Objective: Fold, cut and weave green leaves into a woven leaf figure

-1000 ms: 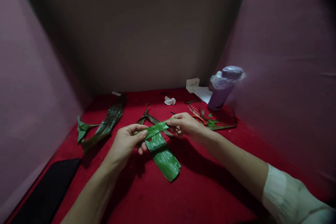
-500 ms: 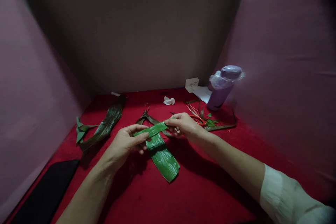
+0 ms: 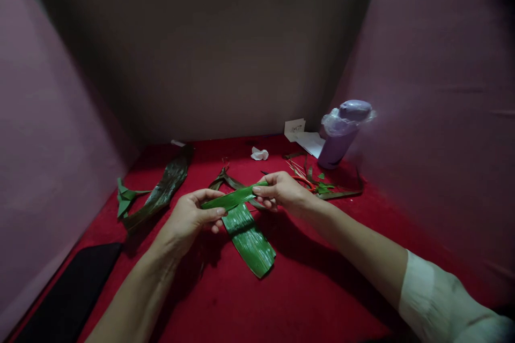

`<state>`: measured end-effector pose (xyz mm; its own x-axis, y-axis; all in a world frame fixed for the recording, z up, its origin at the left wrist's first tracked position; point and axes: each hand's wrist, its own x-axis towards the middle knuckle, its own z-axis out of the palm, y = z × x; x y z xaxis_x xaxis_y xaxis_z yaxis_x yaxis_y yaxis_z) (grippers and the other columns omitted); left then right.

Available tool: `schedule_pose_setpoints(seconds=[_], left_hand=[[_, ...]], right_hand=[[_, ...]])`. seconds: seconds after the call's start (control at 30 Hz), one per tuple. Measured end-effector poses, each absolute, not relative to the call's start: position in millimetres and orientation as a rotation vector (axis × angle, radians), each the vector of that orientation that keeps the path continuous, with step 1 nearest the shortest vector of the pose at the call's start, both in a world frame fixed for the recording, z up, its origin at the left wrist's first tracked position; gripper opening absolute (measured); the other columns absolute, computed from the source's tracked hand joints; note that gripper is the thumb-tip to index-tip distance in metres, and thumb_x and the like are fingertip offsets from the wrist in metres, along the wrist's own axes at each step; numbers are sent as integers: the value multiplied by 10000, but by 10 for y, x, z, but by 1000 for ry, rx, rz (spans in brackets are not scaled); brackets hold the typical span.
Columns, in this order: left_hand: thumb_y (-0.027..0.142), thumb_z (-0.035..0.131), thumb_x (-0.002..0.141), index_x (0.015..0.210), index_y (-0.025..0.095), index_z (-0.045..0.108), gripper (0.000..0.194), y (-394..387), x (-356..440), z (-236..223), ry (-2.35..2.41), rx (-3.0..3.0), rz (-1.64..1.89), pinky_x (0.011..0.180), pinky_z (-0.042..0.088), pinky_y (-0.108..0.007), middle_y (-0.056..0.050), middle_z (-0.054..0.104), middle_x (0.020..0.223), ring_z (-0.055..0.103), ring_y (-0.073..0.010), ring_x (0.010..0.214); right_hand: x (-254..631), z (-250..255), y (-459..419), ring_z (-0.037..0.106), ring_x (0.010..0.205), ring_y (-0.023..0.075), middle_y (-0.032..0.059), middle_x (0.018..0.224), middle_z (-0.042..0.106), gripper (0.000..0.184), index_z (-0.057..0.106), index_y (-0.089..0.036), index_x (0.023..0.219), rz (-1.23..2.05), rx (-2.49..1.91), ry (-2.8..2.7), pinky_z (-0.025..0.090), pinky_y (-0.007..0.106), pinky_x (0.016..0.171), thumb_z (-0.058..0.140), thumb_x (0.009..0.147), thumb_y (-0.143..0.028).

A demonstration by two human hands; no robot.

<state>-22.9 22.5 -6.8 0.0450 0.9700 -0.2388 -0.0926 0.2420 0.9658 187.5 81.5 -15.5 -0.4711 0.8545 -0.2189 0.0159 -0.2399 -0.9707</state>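
Observation:
Between my hands is a folded green leaf strip (image 3: pixel 235 199), glossy and slanting up to the right. My left hand (image 3: pixel 198 212) pinches its left end, thumb on the near side. My right hand (image 3: pixel 278 191) grips the right end between thumb and fingers. From under the strip a wider ribbed piece of leaf (image 3: pixel 250 241) hangs toward me, its lower end cut off. Whether the two pieces are joined is hidden at the fold. Dark leaf strips (image 3: pixel 233 182) lie on the table just behind my hands.
On the red tabletop (image 3: pixel 306 295) at left are a long dark leaf (image 3: pixel 164 193), a folded green leaf shape (image 3: pixel 126 196) and a black flat object (image 3: pixel 72 295). Orange-handled scissors (image 3: pixel 308 183), leaf scraps (image 3: pixel 324 187), crumpled tissue (image 3: pixel 259 154) and a purple container (image 3: pixel 338 144) stand beyond.
The thumbs have shifted on the strip; its left end reaches slightly farther left and more of its right end shows past my right thumb. The hanging piece has barely moved.

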Motion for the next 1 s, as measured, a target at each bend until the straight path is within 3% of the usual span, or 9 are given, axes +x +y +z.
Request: schedule_pose_setpoints(seconds=[0.17,0.33,0.57,0.77,1.0], left_hand=[[96,779,530,832,141,609,349,234,-248,-43,1206,914,1068,374,446,-172,6,637,531,548,-90,385],[108,786,549,876,152,620,370,226,-235,-86,1149,901,1123,416,472,-181,9,653,588,567,-87,424],[149,772,595,875,146,641,309,206,-165,-95,1165,1084,1184,462,484,-201,19,652,613,560,-84,442],[129,718,633,811,168,699,183,122,-47,-29,1362,1361,1444,536,494,-178,17,677,673,592,-96,559],[165,672,707,926,209,699,225,144,-130,-151,1415,1777,1540,677,548,-259,0,725,850,666,-158,715]], right_hand=[[1902,-146,814,476,414,69,-8,522,548,308,560,-140,638,1788,-1002,-1509,348,188,368,702,694,-407],[1861,-138,745,545,564,94,13,685,579,272,601,-142,771,1833,-896,-1428,411,201,464,755,649,-330],[1777,-194,687,437,414,66,-24,509,520,256,572,-139,626,1718,-922,-1367,308,200,375,723,670,-341],[1771,-180,654,456,399,76,-17,482,551,204,603,-137,606,1539,-856,-1334,340,215,392,742,625,-285],[1765,-204,663,474,401,70,-29,458,558,183,632,-135,579,1455,-791,-1286,357,199,408,766,590,-259]])
